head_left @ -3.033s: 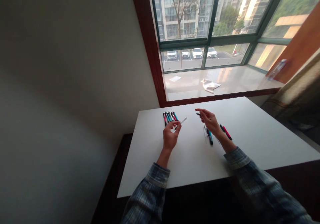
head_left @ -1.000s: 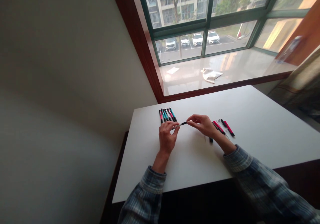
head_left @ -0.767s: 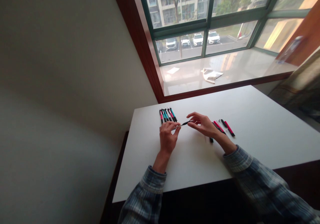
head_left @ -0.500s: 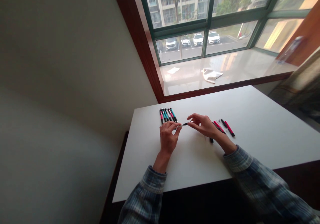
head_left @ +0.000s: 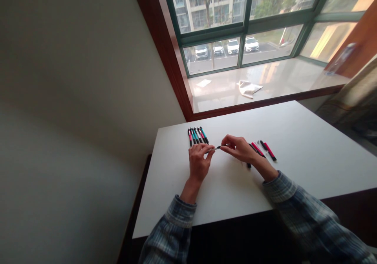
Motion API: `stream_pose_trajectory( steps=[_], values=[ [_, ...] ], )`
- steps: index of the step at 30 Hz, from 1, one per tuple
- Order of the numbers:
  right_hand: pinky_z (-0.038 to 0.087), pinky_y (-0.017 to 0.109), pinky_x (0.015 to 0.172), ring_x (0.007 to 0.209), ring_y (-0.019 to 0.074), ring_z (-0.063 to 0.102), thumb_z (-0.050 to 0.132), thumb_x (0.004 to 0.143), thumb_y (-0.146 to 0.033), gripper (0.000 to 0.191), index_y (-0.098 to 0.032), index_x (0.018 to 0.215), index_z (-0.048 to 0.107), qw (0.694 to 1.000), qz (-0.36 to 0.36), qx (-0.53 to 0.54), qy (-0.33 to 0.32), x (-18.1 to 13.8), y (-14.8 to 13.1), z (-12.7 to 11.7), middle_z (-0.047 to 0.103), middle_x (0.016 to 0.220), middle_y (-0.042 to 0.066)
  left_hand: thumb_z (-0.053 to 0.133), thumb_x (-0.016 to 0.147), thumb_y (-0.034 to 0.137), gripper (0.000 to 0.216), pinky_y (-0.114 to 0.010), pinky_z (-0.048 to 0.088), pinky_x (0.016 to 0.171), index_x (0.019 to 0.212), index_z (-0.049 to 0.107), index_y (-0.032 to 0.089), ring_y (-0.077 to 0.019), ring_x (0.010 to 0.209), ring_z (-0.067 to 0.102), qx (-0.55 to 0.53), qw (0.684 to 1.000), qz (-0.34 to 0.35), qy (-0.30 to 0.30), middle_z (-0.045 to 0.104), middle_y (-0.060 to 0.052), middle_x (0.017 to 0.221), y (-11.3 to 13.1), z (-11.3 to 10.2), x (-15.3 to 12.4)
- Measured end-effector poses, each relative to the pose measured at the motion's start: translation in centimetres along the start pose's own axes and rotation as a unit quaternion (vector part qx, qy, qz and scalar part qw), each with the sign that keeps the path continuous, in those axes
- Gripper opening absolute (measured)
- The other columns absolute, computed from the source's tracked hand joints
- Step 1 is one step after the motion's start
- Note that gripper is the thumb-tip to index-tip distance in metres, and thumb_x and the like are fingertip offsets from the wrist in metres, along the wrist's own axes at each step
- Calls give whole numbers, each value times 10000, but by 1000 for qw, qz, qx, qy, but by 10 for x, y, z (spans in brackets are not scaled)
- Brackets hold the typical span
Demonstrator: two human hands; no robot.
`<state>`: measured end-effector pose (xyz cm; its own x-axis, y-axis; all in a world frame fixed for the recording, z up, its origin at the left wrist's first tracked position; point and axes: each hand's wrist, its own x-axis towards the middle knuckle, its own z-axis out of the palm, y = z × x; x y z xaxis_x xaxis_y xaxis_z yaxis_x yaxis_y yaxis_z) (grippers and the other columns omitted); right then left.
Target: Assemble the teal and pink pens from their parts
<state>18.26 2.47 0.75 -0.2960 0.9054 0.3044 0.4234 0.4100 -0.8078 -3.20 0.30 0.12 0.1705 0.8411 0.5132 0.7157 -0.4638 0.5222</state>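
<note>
Between both hands, above the white table (head_left: 226,195), is a slim pen (head_left: 217,148) with a pale barrel and a black section. My left hand (head_left: 199,162) pinches its left end between thumb and fingers. The thumb and fingertips of my right hand (head_left: 238,148) are closed on its black right end. Just beyond my left hand lies a row of several pens (head_left: 197,134) in red, teal, white and black. Beside my right wrist are loose red and black pen parts (head_left: 270,152), some partly hidden by the hand.
Behind the table a window sill (head_left: 218,99) holds a crumpled white sheet (head_left: 249,89) and a flat white paper (head_left: 204,83). A grey wall (head_left: 88,99) stands at the left, and a curtain (head_left: 350,95) hangs at the right.
The fingers of my right hand have closed from a more spread pose onto the pen's black end. My left hand has hardly moved.
</note>
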Motion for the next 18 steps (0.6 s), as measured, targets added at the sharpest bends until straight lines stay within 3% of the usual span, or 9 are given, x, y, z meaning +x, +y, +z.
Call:
stream_pose_trajectory(
  steps=[3,7,10,13,18],
  values=[
    [395,279,571,575,140,519,583,971,-513,358,-210,802,670,1000,4,-19,-5,0,0,0,666,673,10,733,903,279,113,-408,405,960,1009,762,306,-234,987,624,0,1000,5,-1,729,-20,992,0,0,0],
    [434,275,610,641,148,570,639,941,-506,313,-205,862,668,1000,-10,-9,-6,0,1,0,698,762,21,728,908,284,109,-410,406,971,1009,765,306,-230,1000,623,4,1000,-2,-6,731,-18,1000,0,-1,0],
    [433,277,616,617,139,554,618,963,-484,323,-199,817,664,999,-5,-36,-8,0,2,0,674,714,10,730,908,282,109,-408,406,973,1009,765,308,-222,998,625,7,1000,-1,-8,728,-8,997,1,-1,-1],
    [453,278,642,693,152,586,650,947,-476,279,-202,908,685,999,-27,-26,-12,0,3,-1,697,830,31,736,903,272,110,-406,408,968,1003,764,308,-219,993,628,3,1000,0,-2,728,-3,990,1,-1,0],
    [443,291,645,674,149,557,604,983,-452,297,-202,838,673,998,-38,-48,-7,0,3,-1,661,806,31,744,897,270,110,-407,411,956,999,764,307,-219,981,636,-6,1000,1,-1,734,0,984,1,-1,0]
  ],
)
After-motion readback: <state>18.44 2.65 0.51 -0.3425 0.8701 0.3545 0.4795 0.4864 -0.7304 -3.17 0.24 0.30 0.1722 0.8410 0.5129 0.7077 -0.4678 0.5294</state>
